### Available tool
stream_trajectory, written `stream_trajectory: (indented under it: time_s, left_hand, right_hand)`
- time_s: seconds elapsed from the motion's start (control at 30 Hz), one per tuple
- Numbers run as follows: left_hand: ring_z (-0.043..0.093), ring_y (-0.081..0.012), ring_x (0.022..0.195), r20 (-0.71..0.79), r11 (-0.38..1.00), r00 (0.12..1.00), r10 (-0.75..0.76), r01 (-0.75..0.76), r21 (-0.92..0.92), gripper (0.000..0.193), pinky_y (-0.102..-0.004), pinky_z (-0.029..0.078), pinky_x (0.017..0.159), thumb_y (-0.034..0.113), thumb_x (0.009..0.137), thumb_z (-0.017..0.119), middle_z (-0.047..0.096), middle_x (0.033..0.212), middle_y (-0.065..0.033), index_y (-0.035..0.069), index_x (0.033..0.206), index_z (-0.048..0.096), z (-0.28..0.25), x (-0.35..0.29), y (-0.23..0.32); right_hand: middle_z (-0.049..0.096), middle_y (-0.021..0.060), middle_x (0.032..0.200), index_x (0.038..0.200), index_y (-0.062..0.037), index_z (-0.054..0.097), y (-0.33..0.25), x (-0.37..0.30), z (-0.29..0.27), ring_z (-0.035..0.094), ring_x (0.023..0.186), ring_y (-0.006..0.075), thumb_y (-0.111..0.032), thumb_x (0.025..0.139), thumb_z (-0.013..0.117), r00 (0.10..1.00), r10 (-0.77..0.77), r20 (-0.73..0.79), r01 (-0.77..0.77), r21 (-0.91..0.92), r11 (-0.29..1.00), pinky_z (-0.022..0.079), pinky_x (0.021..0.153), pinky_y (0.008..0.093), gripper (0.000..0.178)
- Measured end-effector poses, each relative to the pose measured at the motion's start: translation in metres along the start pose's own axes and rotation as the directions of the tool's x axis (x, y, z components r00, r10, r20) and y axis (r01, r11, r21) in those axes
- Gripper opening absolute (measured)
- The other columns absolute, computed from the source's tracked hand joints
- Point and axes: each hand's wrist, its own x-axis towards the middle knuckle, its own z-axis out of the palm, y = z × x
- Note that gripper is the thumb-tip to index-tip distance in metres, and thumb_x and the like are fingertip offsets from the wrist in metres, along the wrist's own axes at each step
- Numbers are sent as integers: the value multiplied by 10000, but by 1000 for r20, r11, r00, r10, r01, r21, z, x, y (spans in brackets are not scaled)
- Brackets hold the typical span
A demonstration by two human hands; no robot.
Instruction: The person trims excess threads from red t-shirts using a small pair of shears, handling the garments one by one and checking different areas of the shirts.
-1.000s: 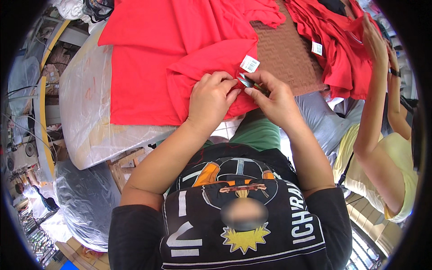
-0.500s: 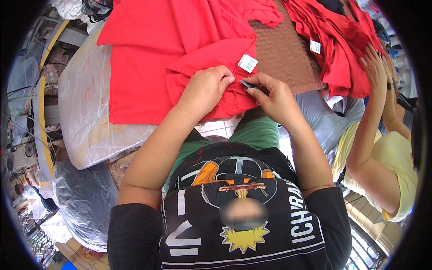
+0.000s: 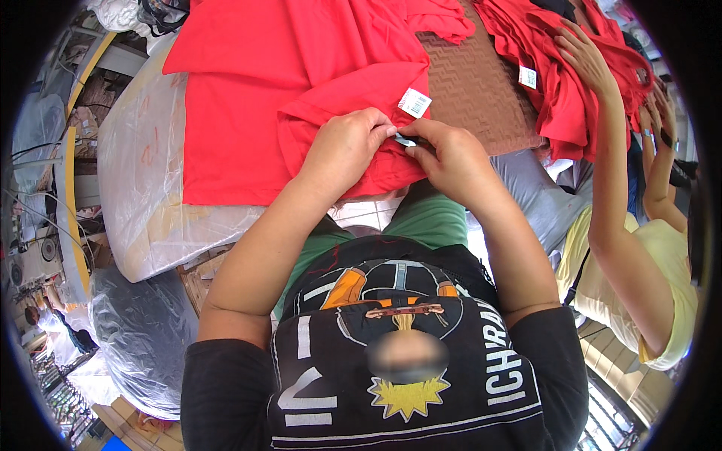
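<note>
A red garment [image 3: 248, 128] lies spread before me, its near part bunched under my hands. With thumb and forefinger, my left hand [image 3: 352, 143] pinches the red cloth, or a thread on it too small to make out. My right hand [image 3: 455, 154] is closed round small thread snips [image 3: 406, 140]; their metal blades touch or nearly touch my left fingertips, and the rest is hidden in the palm. A white tag [image 3: 414, 103] with a barcode sticks out of the garment just beyond my fingers.
Under the garment is a plastic-wrapped surface [image 3: 139, 180], with brown patterned cloth [image 3: 481, 94] to the right. A co-worker in yellow [image 3: 632, 286] reaches over another red garment [image 3: 556, 83] with a white tag. A plastic-covered bundle [image 3: 143, 331] stands at the lower left.
My right hand has brought the snips slightly left, up to my left fingertips. My left hand has barely moved. The co-worker's near arm has reached farther forward over the other red garment.
</note>
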Motion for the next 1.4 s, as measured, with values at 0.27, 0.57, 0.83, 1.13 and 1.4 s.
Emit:
stream_trajectory:
  time_s: [0.27,0.57,0.83,1.13,1.4]
  left_hand:
    - [616,-200,860,377,927,887,267,-129,-353,209,-318,468,807,170,898,609,642,875,-85,-13,827,682,-86,-29,38]
    - [610,-246,943,-33,867,910,412,-381,322,141,-371,428,913,126,857,643,657,966,-88,71,984,674,-37,-15,-18]
    - [590,-256,956,-25,938,977,209,-194,289,153,-370,410,904,123,867,634,651,998,-62,96,1011,678,-34,8,-18]
    - [651,-232,902,-282,969,930,235,-249,-12,242,-328,518,796,171,773,768,661,999,-101,25,947,685,1,-7,11]
    - [627,-268,937,-238,976,950,202,-174,131,279,-356,510,821,185,727,779,654,1010,-97,18,937,701,25,2,5]
  right_hand:
    - [654,140,902,1062,-68,641,-8,-14,-28,649,828,337,-110,805,663,993,55,-104,-48,68,997,506,719,425,261]
    - [632,139,948,1035,-34,644,19,-14,-7,646,799,257,-73,781,693,990,-124,-71,122,-27,992,501,688,357,261]
    - [692,163,817,964,20,678,24,-7,-14,671,756,214,-165,850,674,953,302,-1,-286,316,905,504,717,323,217]
    - [699,161,828,949,24,691,46,0,-1,679,779,219,-229,849,680,952,301,-53,-265,351,898,501,725,333,273]
    - [678,182,930,1059,1,628,23,-3,-13,667,875,328,-215,832,693,912,195,-360,-184,66,981,508,772,373,320]
